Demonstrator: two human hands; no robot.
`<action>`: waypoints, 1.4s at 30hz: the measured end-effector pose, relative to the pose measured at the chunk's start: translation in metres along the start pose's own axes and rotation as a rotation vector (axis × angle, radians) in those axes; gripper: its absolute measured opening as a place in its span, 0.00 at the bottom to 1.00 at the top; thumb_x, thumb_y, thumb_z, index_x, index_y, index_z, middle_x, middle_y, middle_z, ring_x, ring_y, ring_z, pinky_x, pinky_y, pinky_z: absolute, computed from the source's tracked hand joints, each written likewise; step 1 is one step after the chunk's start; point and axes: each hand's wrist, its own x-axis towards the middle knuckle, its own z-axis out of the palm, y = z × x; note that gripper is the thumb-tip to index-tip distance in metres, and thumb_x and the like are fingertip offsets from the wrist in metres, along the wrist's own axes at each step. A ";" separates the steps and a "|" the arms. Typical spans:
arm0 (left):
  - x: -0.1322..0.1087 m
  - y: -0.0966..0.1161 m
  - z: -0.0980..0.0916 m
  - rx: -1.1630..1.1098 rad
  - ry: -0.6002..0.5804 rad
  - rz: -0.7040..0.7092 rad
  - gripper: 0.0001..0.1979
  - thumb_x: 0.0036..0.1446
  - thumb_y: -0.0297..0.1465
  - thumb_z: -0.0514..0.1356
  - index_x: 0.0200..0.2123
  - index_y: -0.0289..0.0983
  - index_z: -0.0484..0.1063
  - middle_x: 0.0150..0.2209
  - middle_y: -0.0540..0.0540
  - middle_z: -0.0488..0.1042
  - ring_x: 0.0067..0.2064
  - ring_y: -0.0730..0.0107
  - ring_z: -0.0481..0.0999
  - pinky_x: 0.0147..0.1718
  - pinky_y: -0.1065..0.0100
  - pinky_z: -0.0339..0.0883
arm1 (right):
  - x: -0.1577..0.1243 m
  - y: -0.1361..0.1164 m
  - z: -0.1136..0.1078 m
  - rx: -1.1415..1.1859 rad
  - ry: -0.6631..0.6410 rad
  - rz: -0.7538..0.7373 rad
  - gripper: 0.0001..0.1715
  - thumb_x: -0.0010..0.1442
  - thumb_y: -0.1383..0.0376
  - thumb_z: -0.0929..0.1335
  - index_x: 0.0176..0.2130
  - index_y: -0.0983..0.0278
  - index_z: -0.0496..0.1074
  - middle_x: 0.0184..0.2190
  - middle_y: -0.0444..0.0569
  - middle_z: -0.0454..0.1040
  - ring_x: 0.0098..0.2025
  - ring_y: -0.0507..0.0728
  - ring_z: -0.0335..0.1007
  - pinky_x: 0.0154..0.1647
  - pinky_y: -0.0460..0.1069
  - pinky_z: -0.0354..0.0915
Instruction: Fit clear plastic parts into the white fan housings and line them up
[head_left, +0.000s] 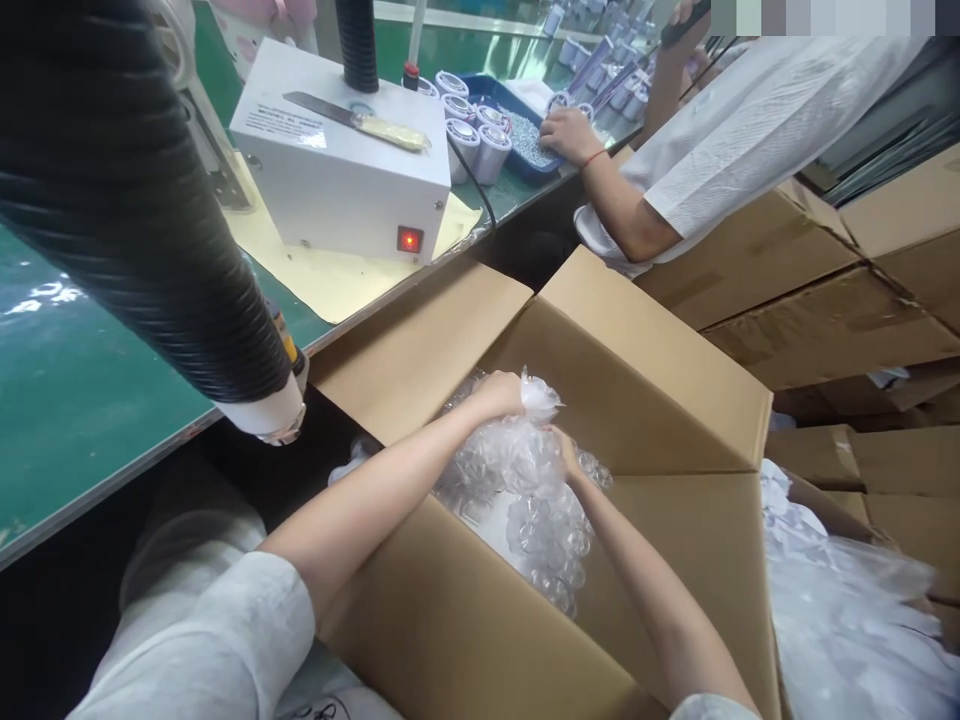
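Observation:
An open cardboard box (645, 400) stands in front of me below the bench edge. Inside it lies a clear plastic bag (525, 480) full of small transparent round parts. My left hand (499, 392) is closed around the gathered neck of the bag at its top. My right hand (568, 452) grips the bag just right of the neck, with its fingers pressed into the plastic. Both forearms reach down into the box.
A white machine (337, 160) with a lit red switch sits on the green bench (82, 380), and a black ribbed hose (127, 190) hangs over the left. A co-worker's hand (568, 135) rests by a blue tray (529, 140) and grey cylinders. Stacked cartons (825, 290) fill the right.

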 end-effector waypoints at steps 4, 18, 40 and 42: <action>0.000 0.000 -0.001 -0.012 0.018 0.048 0.16 0.52 0.37 0.62 0.44 0.37 0.76 0.48 0.42 0.78 0.52 0.55 0.75 0.49 0.60 0.69 | -0.011 0.016 -0.016 -0.017 -0.006 0.092 0.11 0.65 0.61 0.66 0.40 0.67 0.71 0.35 0.46 0.73 0.32 0.50 0.70 0.33 0.48 0.70; -0.007 0.008 -0.006 0.026 -0.191 0.170 0.12 0.58 0.33 0.62 0.44 0.32 0.74 0.45 0.43 0.77 0.47 0.61 0.76 0.48 0.56 0.70 | -0.033 -0.003 -0.040 0.240 0.172 0.170 0.11 0.65 0.62 0.67 0.35 0.68 0.69 0.25 0.39 0.66 0.22 0.46 0.61 0.23 0.43 0.63; -0.005 -0.004 0.003 0.019 0.073 -0.012 0.17 0.59 0.38 0.60 0.47 0.32 0.72 0.50 0.38 0.73 0.54 0.57 0.72 0.52 0.51 0.66 | -0.066 -0.101 -0.052 0.532 0.363 0.000 0.22 0.45 0.53 0.75 0.31 0.62 0.66 0.25 0.41 0.72 0.25 0.50 0.70 0.27 0.46 0.69; -0.003 -0.002 0.008 -0.029 -0.023 0.058 0.15 0.58 0.37 0.62 0.43 0.33 0.74 0.46 0.40 0.76 0.50 0.59 0.74 0.51 0.53 0.68 | -0.070 -0.106 -0.058 0.612 0.380 0.005 0.22 0.46 0.52 0.76 0.30 0.62 0.65 0.25 0.40 0.71 0.26 0.49 0.70 0.28 0.45 0.70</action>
